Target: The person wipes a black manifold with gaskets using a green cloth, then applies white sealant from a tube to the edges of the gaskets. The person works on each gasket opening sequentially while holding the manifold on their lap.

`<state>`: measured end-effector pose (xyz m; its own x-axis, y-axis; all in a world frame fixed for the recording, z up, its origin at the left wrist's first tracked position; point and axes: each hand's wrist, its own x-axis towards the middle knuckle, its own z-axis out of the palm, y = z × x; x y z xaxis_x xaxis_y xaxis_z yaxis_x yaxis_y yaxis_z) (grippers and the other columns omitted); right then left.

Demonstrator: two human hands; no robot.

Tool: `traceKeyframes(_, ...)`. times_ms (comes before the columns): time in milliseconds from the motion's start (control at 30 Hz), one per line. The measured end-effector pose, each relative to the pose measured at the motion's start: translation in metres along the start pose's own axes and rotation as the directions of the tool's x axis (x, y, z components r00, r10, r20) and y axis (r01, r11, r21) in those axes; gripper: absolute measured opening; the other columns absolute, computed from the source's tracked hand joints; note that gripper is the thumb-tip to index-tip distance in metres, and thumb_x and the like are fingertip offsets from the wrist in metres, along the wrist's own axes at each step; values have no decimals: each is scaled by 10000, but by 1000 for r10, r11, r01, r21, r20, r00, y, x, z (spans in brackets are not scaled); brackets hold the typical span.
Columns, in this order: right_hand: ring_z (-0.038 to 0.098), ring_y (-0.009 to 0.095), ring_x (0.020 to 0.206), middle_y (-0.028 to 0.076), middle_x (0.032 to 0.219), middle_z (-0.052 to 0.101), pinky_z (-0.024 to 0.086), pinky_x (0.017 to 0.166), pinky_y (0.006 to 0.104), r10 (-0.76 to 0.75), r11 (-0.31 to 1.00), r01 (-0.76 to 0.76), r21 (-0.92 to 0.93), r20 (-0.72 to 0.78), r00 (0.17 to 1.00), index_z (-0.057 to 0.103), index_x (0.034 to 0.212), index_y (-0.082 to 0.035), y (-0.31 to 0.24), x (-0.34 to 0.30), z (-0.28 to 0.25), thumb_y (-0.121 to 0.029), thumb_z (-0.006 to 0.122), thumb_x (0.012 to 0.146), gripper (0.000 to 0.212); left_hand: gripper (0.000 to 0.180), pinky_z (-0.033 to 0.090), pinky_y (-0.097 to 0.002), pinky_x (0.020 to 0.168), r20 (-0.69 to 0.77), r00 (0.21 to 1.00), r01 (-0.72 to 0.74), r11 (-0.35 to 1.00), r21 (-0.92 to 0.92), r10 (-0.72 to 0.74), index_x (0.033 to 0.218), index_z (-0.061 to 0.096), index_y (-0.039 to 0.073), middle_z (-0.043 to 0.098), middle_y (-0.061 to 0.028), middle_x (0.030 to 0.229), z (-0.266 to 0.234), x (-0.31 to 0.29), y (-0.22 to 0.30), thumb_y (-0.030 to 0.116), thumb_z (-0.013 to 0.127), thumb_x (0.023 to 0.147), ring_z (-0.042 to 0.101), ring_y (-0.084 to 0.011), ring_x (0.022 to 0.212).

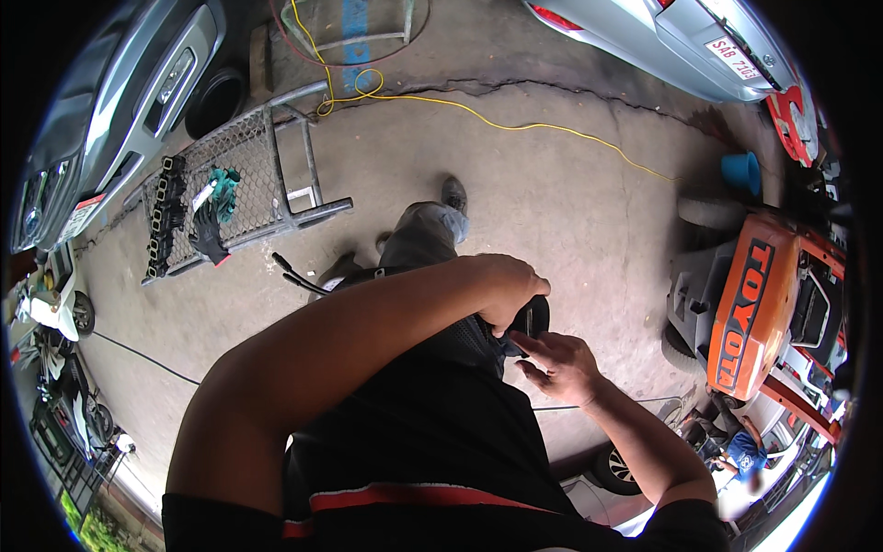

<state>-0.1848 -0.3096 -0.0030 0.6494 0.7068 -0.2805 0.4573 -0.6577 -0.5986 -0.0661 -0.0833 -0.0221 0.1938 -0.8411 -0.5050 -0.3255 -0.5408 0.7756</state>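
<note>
My left forearm crosses in front of my body to my right hip. There my left hand (509, 289) is closed around the upper edge of a black pouch (533, 317), its fingers partly hidden. Beside the pouch's lower end is my right hand (559, 366). Its fingers are apart, with a fingertip touching or almost touching the pouch; nothing shows in its palm. The pouch's contents cannot be made out. At my left hip, a pair of thin black rods or handles (296, 274) sticks out.
A metal mesh rack (262, 170) at left carries black engine parts (164, 216), a dark glove (210, 232) and a green cloth-like item (223, 189). Cars surround me; an orange forklift (756, 304) stands right, near a blue bucket (740, 172). A yellow cord (497, 120) crosses the floor.
</note>
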Motion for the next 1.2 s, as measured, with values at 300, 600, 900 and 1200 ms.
traceKeyframes(300, 711, 291, 759, 58, 851, 666, 567, 635, 424, 27, 999, -41, 36, 314, 949, 611, 985, -127, 7, 14, -38, -157, 810, 871, 231, 865, 548, -453, 1010, 61, 998, 15, 990, -137, -7, 1448, 577, 150, 721, -142, 1280, -3, 1, -6, 111, 955, 671, 677, -349, 1219)
traceKeyframes(600, 696, 269, 715, 71, 747, 661, 525, 636, 400, 100, 944, -226, 241, 443, 891, 561, 850, -82, 3, 52, -66, 2, 738, 770, 211, 707, 542, -455, 995, -33, 999, -20, 983, -181, 14, 1390, 606, 109, 730, -151, 1257, 8, 9, -13, 121, 908, 751, 682, -359, 1209)
traceKeyframes(900, 572, 68, 678, -24, 711, 617, 458, 620, 258, 278, 546, -632, 550, 593, 756, 651, 832, -55, 5, 44, -77, -27, 791, 830, 142, 428, 554, -456, 949, -62, 998, -29, 988, -150, 20, 1180, 735, 78, 740, -148, 1193, 4, 12, -11, 253, 874, 814, 702, -362, 1137)
traceKeyframes(1200, 682, 123, 750, 35, 792, 701, 562, 686, 282, 263, 466, -761, 451, 751, 606, 700, 883, -32, -21, 34, -57, -127, 792, 924, 138, 343, 572, -428, 918, 30, 999, -8, 995, -102, 11, 1147, 788, 127, 776, -124, 1126, 1, 22, -6, 230, 854, 827, 726, -331, 1084)
